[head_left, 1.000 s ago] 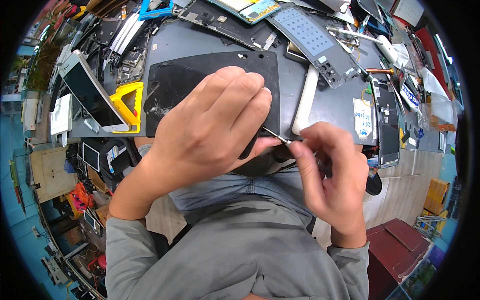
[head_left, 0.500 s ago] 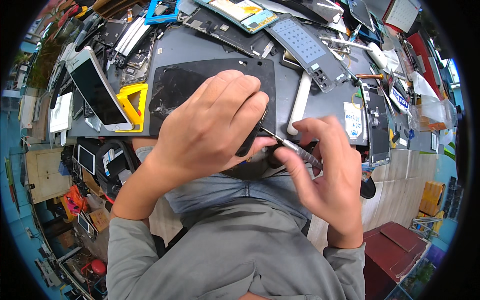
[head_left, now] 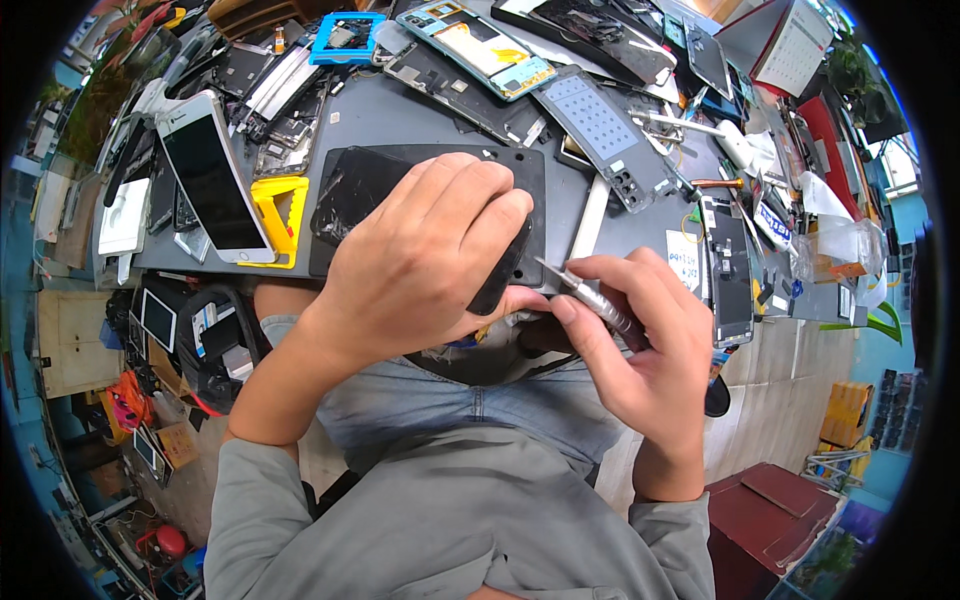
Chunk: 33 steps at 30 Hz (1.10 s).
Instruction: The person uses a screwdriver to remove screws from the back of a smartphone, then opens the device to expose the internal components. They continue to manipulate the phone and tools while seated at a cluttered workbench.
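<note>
My left hand [head_left: 430,240] is closed over a black phone [head_left: 503,272], whose glossy lower corner shows below the fingers; most of it is hidden. A slim silver screwdriver [head_left: 605,308] sits in my right hand [head_left: 650,335], pinched between thumb and fingers. Its tip points up and left, a little way right of the phone and apart from it. Beneath the left hand lies a black mat [head_left: 528,172]. A dark panel [head_left: 350,190] with cracked glass rests on the mat's left part; whether it joins the held phone is hidden.
A white phone [head_left: 215,180] leans on a yellow stand [head_left: 285,215] at the left. Behind the mat lie an opened phone [head_left: 475,45] and a perforated phone back [head_left: 600,130]. A white bar [head_left: 590,225] and a phone frame [head_left: 730,270] are at the right.
The screwdriver tip has drawn back from the phone's edge. My left hand has tilted the phone so more of its dark face shows. The whole view has shifted slightly.
</note>
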### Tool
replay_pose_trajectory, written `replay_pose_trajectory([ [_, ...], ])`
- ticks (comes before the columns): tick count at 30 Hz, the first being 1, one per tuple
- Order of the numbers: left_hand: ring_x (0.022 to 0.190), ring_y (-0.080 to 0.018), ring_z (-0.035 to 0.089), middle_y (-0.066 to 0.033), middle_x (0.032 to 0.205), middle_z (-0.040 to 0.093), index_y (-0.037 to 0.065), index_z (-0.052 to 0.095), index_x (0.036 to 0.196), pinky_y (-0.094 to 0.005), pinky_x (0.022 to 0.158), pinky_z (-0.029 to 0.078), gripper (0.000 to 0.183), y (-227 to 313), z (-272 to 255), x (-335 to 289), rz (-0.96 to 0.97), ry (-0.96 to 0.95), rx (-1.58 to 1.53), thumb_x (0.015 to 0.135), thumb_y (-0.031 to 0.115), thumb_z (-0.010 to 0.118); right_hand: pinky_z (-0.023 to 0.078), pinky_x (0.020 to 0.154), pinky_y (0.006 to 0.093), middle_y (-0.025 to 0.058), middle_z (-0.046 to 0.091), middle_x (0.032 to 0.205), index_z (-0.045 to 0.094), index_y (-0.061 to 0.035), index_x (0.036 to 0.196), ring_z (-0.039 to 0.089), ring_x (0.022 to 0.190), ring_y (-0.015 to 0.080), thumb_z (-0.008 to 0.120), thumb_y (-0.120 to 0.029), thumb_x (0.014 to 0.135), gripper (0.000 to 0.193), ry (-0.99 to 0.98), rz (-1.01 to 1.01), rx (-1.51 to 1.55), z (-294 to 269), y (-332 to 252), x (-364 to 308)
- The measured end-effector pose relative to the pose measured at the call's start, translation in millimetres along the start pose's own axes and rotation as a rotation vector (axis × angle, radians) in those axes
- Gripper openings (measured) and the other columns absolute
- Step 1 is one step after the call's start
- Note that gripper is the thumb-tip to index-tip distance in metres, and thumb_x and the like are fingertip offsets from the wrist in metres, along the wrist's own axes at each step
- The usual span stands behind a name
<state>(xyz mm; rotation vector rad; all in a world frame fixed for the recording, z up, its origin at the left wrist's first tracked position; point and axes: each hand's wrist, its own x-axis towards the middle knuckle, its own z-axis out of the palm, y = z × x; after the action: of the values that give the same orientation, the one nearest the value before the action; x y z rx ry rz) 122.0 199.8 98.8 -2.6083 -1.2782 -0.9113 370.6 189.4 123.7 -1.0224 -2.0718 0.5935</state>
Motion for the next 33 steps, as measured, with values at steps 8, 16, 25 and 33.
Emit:
replay_pose_trajectory([
  [8, 0.127, -0.0383, 0.065, -0.0157, 0.131, 0.066, 0.001, 0.069, 0.130, -0.0517, 0.115, 0.053, 0.068, 0.2, -0.7, -2.0, -0.009, 0.024, 0.037, 0.076, 0.036, 0.093, 0.049, 0.055, 0.0360, 0.0098, 0.067, 0.080, 0.080, 0.0000, 0.105, 0.063, 0.058, 0.0213, 0.082, 0.002, 0.094, 0.012, 0.010, 0.033, 0.069, 28.4, -2.8, 14.3],
  [16, 0.124, -0.0398, 0.068, -0.0154, 0.130, 0.067, 0.003, 0.071, 0.126, -0.0530, 0.110, 0.056, 0.058, 1.1, 3.0, -2.6, 0.004, 0.089, 0.022, 0.075, 0.021, 0.090, 0.045, 0.052, 0.0384, 0.0081, 0.059, 0.071, 0.075, -0.0030, 0.092, 0.058, 0.056, 0.0212, 0.084, -0.002, 0.085, 0.011, 0.103, 0.043, -0.020, 42.3, -2.0, 15.2],
  [25, 0.123, -0.0396, 0.069, -0.0172, 0.130, 0.067, 0.001, 0.071, 0.126, -0.0528, 0.109, 0.056, 0.056, -2.3, 4.1, -2.8, 0.047, 0.113, 0.025, 0.077, 0.022, 0.090, 0.039, 0.052, 0.0364, 0.0065, 0.051, 0.067, 0.068, -0.0020, 0.083, 0.050, 0.055, 0.0188, 0.083, -0.002, 0.083, 0.015, 0.131, -0.027, -0.007, 44.4, 8.2, 17.2],
  [33, 0.123, -0.0395, 0.069, -0.0174, 0.130, 0.066, 0.002, 0.071, 0.126, -0.0531, 0.110, 0.056, 0.057, 0.2, 2.0, -1.8, 0.041, 0.097, 0.041, 0.078, 0.023, 0.092, 0.041, 0.053, 0.0364, 0.0078, 0.055, 0.068, 0.070, 0.0001, 0.085, 0.052, 0.056, 0.0202, 0.084, -0.003, 0.083, 0.015, 0.120, 0.034, 0.061, 44.4, 9.5, 15.2],
])
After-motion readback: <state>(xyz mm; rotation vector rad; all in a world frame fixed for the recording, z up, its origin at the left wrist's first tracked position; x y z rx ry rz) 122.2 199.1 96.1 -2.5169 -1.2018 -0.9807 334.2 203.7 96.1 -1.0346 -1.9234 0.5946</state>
